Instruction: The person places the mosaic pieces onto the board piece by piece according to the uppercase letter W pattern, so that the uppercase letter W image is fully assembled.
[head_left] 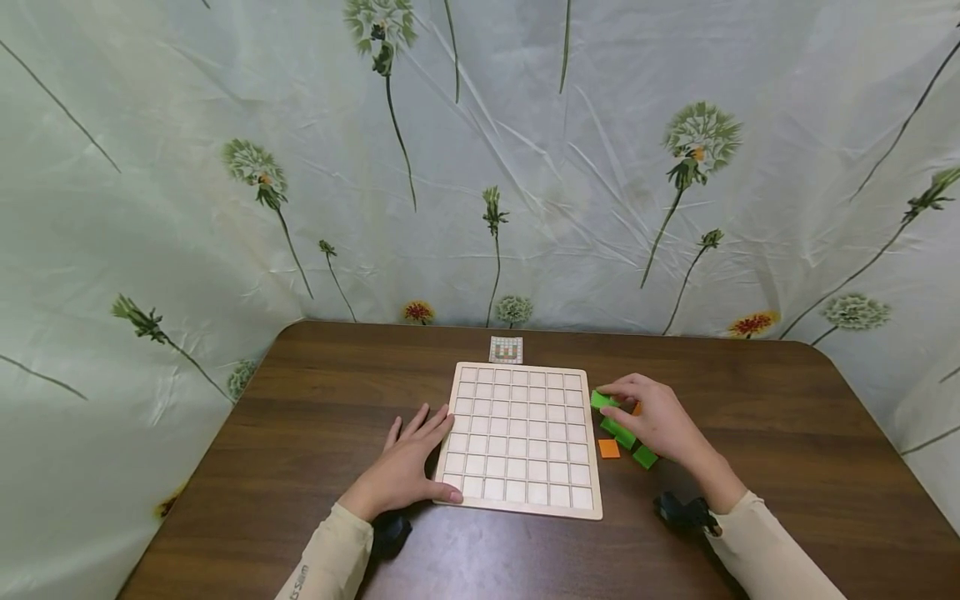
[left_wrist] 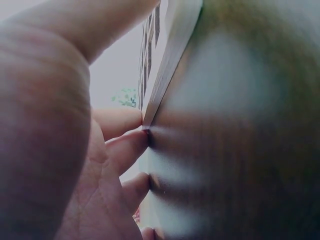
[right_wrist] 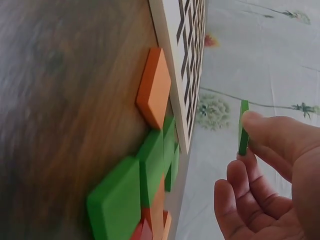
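Note:
A pale wooden board (head_left: 517, 505) with a grid of square cells lies on the table. My left hand (head_left: 405, 472) rests at its left side with fingers spread. Its thumb is on the near-left corner, and some fingertips touch the board's edge in the left wrist view. Between thumb and fingers, my right hand (head_left: 660, 419) pinches a thin green tile (right_wrist: 243, 129), raised above the table right of the board. Below that hand lies a loose group of green tiles (right_wrist: 117, 197) and orange tiles (right_wrist: 155, 90). A red piece (right_wrist: 143, 231) shows partly among them.
A small printed card (head_left: 506, 350) with a coloured grid pattern lies beyond the board's far edge. The brown wooden table (head_left: 360, 375) reaches back to a pale curtain (head_left: 585, 208) printed with dandelions.

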